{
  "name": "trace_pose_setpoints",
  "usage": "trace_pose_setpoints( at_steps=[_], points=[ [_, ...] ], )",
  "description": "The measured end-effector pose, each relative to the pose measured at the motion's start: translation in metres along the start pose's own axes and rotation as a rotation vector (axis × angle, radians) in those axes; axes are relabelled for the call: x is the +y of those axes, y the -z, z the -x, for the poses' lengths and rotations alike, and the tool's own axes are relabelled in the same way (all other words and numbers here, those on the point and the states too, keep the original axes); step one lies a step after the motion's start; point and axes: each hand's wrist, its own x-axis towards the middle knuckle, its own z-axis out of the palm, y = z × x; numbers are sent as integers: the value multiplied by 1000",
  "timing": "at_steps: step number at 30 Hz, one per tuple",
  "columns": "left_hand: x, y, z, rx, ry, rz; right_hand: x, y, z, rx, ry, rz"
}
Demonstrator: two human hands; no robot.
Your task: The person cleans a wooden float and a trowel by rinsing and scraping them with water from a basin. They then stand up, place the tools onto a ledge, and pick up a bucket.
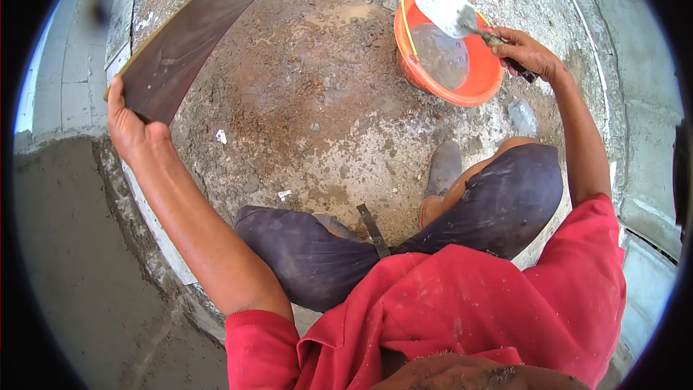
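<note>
Trowel (456,21) in my R hand (530,55), closed round its handle, blade over bucket (473,100) just L of grip, looks mostly clean w/ grey muck (468,20) left nr neck, so prob. partway; L hand (136,121) has dark board's (196,45) near end.

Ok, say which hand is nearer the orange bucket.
Right: the right hand, holding a trowel, is beside the orange bucket; the left hand is well left of it.

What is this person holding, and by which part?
The left hand holds the dark board by its near end; the right hand holds the trowel by its handle.
</note>
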Motion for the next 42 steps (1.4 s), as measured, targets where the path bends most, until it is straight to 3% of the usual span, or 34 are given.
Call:
trace_pose_setpoints(
  at_steps=[2, 5, 7, 9, 11, 14, 16, 18, 21, 24, 27, 29, 33, 36, 39, 42],
  points=[
    [2, 6, -3, -6, -6, -29, 36, 3, -23, -26, -115, 127],
    [6, 17, -7, -92, 45, -41, 82, -37, -79, 452, 402, 941],
    [8, 15, -2, -72, 59, -62, 62, -79, -112, 464, 342, 806],
    [7, 12, 1, -74, 68, -76, 53, -125, -133, 95, 334, 689],
    [2, 7, 4, -79, 52, -89, 76, -155, -167, -272, 98, 416],
    [-4, 2, 6, -98, 63, -100, 109, -153, -190, 105, 91, 349],
    [-8, -3, 8, -94, 69, -119, 139, -175, -211, 342, 96, 949],
    [-18, -13, 8, -113, 79, -122, 113, -157, -205, -58, -56, 997],
    [-24, -13, 5, -73, 86, -116, 73, -120, -149, -183, 137, -138],
    [-26, -19, 4, -67, 66, -116, 39, -87, -109, 369, 270, 476],
    [-26, -20, 3, -107, 70, -78, 83, -87, -112, 301, -6, 989],
    [-23, -18, 0, -111, 71, -64, 95, -73, -95, 250, 47, 841],
    [-9, -6, 3, -58, 60, -74, 31, -41, -29, 50, 42, 439],
    [-2, -6, 7, -48, 41, -60, 13, -32, -3, 227, 82, 42],
    [-2, -4, 6, -71, 43, -52, 20, -51, -34, 452, 259, -228],
    [-2, -1, 5, -91, 67, -44, 76, -75, -113, 237, 235, -310]
  ],
)
